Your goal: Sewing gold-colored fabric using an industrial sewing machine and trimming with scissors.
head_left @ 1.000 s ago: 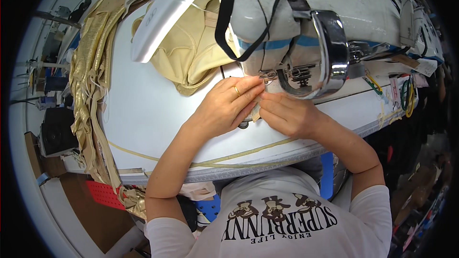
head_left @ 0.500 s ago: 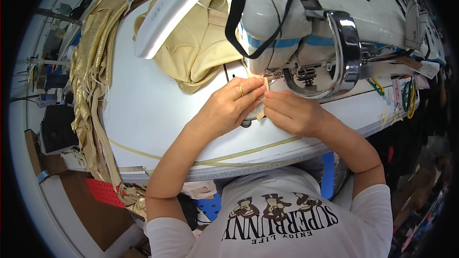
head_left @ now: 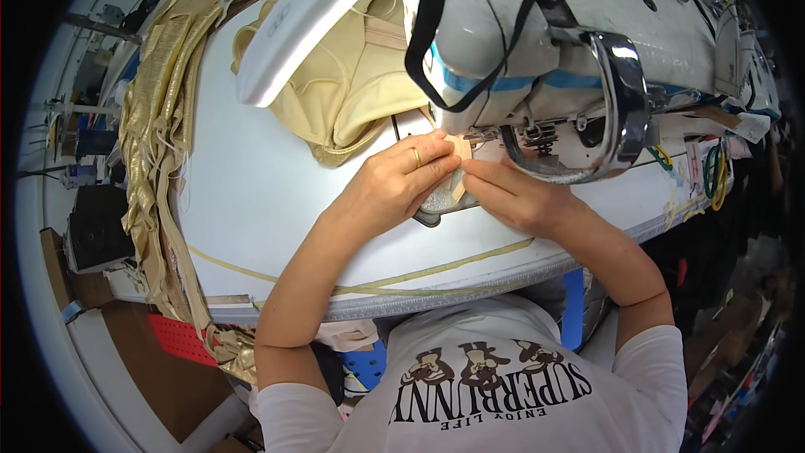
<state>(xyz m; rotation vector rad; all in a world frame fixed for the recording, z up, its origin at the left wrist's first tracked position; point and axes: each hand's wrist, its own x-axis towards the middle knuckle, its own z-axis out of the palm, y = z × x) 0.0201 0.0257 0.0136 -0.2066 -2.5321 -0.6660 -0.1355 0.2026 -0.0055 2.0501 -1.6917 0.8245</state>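
Observation:
A narrow beige fabric strip [head_left: 459, 149] lies at the front of the sewing machine [head_left: 495, 29], close to its needle area. My left hand [head_left: 394, 180], a ring on one finger, pinches the strip from the left with its fingertips. From the right, my right hand [head_left: 518, 195] grips the strip's edge between thumb and bent fingers. The strip's lower end pokes out below the fingertips, over the metal plate [head_left: 439, 205]. Part of the strip is hidden under my fingers, and the needle itself cannot be made out.
Pale yellow fabric pieces [head_left: 348, 105] are heaped behind my left hand, beneath a white lamp arm [head_left: 306, 29]. Shiny gold fabric [head_left: 155, 134] hangs over the table's left edge. A curved chrome guard [head_left: 627, 109] rises beyond my right hand. Coloured bands [head_left: 715, 172] lie farther right.
Both hands have shifted slightly left with the view, and a little more of the beige strip shows between the fingertips. The machine sits slightly farther right and lower in view.

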